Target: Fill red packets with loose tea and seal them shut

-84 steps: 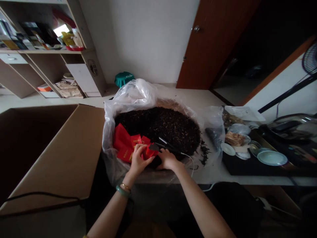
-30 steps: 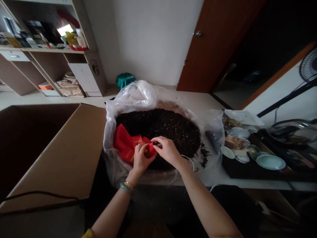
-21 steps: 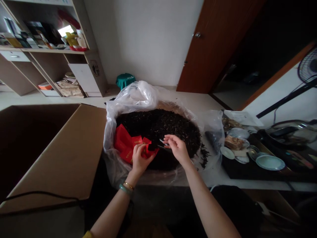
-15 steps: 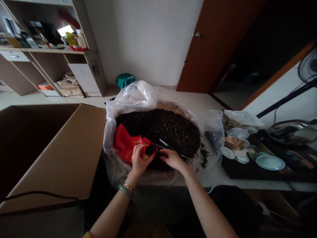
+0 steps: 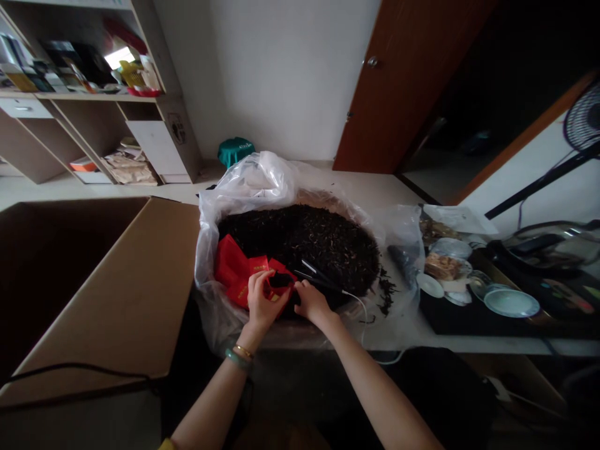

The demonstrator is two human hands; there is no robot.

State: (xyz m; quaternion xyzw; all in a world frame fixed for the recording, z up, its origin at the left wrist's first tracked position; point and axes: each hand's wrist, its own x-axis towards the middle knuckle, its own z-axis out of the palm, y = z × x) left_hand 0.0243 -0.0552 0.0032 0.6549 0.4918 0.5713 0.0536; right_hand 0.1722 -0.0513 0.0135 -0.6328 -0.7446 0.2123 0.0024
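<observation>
Two hands (image 5: 263, 303) (image 5: 313, 304), two bangles (image 5: 237, 358) (image 5: 244, 351), one held packet (image 5: 281, 292), one door (image 5: 396, 81), one fan (image 5: 584, 119)

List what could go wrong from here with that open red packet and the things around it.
The open red packet in the left hand might tip and spill its dark contents over the other red packets. The white cable, close to the right forearm, could snag and drag the dark device. Loose leaves lie beside the main pile; more might scatter.

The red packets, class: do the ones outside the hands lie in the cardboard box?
No, those red packets lie on the dark shreds inside the clear plastic.
</observation>
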